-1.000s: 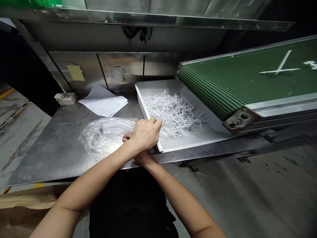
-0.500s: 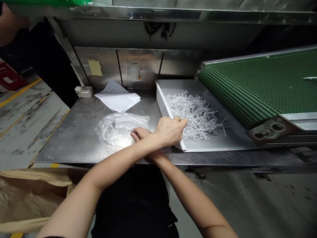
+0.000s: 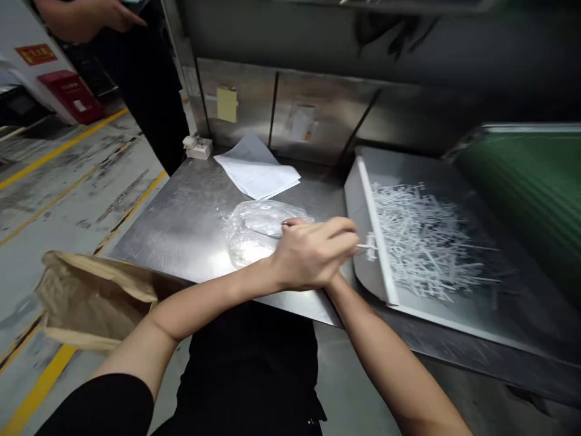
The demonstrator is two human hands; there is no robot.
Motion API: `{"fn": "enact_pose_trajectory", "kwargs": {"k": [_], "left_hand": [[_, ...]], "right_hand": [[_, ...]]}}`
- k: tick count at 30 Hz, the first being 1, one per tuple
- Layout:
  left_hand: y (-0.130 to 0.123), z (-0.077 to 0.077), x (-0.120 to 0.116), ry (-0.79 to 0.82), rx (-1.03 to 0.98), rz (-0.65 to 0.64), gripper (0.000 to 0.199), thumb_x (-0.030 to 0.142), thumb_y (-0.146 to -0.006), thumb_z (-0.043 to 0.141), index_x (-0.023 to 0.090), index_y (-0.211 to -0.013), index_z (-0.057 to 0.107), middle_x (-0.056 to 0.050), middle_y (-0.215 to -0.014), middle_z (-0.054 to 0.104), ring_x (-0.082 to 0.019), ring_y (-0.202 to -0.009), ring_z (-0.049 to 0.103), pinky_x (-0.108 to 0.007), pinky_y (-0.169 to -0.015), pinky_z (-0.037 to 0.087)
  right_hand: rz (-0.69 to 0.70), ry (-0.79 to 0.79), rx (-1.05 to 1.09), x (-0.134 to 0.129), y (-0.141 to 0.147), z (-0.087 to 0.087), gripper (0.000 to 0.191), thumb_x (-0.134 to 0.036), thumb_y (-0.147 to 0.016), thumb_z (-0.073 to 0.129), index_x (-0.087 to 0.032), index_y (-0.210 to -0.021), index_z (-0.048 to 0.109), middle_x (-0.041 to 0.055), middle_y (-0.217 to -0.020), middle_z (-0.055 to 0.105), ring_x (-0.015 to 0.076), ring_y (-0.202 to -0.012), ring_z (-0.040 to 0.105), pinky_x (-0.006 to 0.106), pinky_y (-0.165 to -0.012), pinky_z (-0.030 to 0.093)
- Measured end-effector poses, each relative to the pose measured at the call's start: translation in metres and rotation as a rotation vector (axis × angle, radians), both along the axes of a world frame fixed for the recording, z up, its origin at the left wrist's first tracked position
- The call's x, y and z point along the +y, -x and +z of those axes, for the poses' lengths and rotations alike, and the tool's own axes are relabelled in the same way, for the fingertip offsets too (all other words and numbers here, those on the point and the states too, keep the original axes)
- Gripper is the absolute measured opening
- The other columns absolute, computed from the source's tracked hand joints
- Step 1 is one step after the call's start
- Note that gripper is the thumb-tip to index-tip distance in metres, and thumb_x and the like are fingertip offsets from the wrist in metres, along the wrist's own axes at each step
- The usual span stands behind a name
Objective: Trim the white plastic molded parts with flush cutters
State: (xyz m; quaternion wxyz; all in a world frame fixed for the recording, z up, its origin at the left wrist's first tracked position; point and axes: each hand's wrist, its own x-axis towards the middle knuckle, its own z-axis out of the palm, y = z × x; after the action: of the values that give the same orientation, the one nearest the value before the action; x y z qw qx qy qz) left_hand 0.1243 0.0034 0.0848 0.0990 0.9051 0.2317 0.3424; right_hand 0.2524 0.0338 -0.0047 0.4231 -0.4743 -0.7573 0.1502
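My left hand (image 3: pixel 315 253) is crossed over my right arm. Its fingers are closed on a thin white plastic piece (image 3: pixel 370 246) with short cross arms, which sticks out beside the tray wall. Behind and below it, my right hand (image 3: pixel 296 222) is mostly hidden; its visible fingertips are bent around something small and dark that I cannot make out. They are beside a crumpled clear plastic bag (image 3: pixel 261 221) lying on the metal table (image 3: pixel 167 224). In the white tray (image 3: pixel 373 209) lies a heap of similar white plastic pieces (image 3: pixel 426 242).
A green conveyor belt (image 3: pixel 535 188) slopes over the tray's right side. Papers (image 3: pixel 258 169) and a white power socket (image 3: pixel 198 146) lie at the back. An open brown paper bag (image 3: pixel 97 300) stands left of the table. Another person's hand (image 3: pixel 106 15) shows at upper left.
My left hand has lifted out of the tray, leftward over the tray wall, with a white plastic piece in it. The view has turned left; the right hand stays by the clear bag.
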Motion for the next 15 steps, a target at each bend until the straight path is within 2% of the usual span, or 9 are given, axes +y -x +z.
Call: {"fn": "enact_pose_trajectory", "kwargs": {"k": [1,3,5,6,8,10,12,15], "left_hand": [[0.028,-0.006,-0.005,0.057,-0.071,0.056,0.032,0.03,-0.117,0.038,0.019,-0.112,0.069,-0.011,-0.134,0.074,-0.02,-0.114,0.074,-0.033,-0.093,0.059],[0.076,-0.02,-0.011,0.141,-0.1,0.217,0.031,0.03,-0.117,0.04,0.019,-0.108,0.068,-0.009,-0.117,0.077,-0.018,-0.104,0.074,-0.03,-0.086,0.057],[0.108,-0.038,-0.008,0.164,-0.032,0.371,0.028,0.028,-0.116,0.044,0.019,-0.107,0.068,-0.008,-0.114,0.077,-0.019,-0.101,0.073,-0.032,-0.086,0.055],[0.117,-0.048,-0.003,0.162,0.013,0.422,0.027,0.028,-0.115,0.045,0.019,-0.107,0.069,-0.008,-0.115,0.077,-0.02,-0.102,0.073,-0.033,-0.088,0.055],[0.123,-0.067,0.012,0.163,0.085,0.463,0.026,0.027,-0.115,0.045,0.018,-0.11,0.069,-0.009,-0.119,0.077,-0.021,-0.106,0.072,-0.035,-0.092,0.054],[0.118,-0.08,0.03,0.175,0.132,0.43,0.027,0.028,-0.115,0.045,0.018,-0.111,0.07,-0.01,-0.123,0.076,-0.022,-0.11,0.071,-0.036,-0.095,0.053],[0.111,-0.086,0.047,0.178,0.16,0.371,0.027,0.029,-0.115,0.045,0.018,-0.11,0.07,-0.01,-0.126,0.076,-0.022,-0.113,0.07,-0.037,-0.098,0.053],[0.103,-0.081,0.069,0.16,0.189,0.308,0.028,0.03,-0.115,0.046,0.018,-0.11,0.071,-0.01,-0.125,0.076,-0.023,-0.113,0.071,-0.037,-0.099,0.053]], "right_hand": [[-0.012,0.004,0.021,0.0,-0.003,-0.001,0.035,-0.044,-0.111,0.066,-0.019,-0.136,0.07,0.0105,-0.137,0.071,0.0227,-0.114,0.073,0.044,-0.1,0.065],[-0.043,0.012,0.045,0.003,-0.006,-0.004,0.03,-0.043,-0.112,0.065,-0.017,-0.125,0.073,0.0072,-0.117,0.077,0.0201,-0.099,0.075,0.04,-0.091,0.064],[-0.077,0.016,0.054,0.006,-0.005,-0.007,0.024,-0.039,-0.111,0.064,-0.019,-0.112,0.075,0.0051,-0.1,0.08,0.02,-0.088,0.075,0.037,-0.085,0.06],[-0.091,0.017,0.047,0.007,-0.004,-0.008,0.025,-0.039,-0.112,0.061,-0.02,-0.108,0.077,0.0052,-0.097,0.081,0.0201,-0.086,0.075,0.035,-0.084,0.058],[-0.117,0.017,0.021,0.009,-0.003,-0.009,0.025,-0.041,-0.11,0.061,-0.022,-0.106,0.077,0.0063,-0.098,0.083,0.0215,-0.087,0.075,0.035,-0.082,0.056],[-0.159,0.011,-0.007,0.01,-0.003,-0.009,0.026,-0.042,-0.109,0.06,-0.023,-0.106,0.077,0.0071,-0.099,0.083,0.0225,-0.087,0.075,0.035,-0.081,0.054],[-0.21,0.002,-0.029,0.012,-0.004,-0.01,0.027,-0.042,-0.11,0.058,-0.023,-0.107,0.076,0.0074,-0.098,0.083,0.0229,-0.085,0.074,0.035,-0.079,0.053],[-0.263,-0.013,-0.054,0.014,-0.006,-0.009,0.026,-0.042,-0.11,0.058,-0.022,-0.107,0.076,0.0074,-0.096,0.082,0.0229,-0.084,0.074,0.035,-0.078,0.052]]}}
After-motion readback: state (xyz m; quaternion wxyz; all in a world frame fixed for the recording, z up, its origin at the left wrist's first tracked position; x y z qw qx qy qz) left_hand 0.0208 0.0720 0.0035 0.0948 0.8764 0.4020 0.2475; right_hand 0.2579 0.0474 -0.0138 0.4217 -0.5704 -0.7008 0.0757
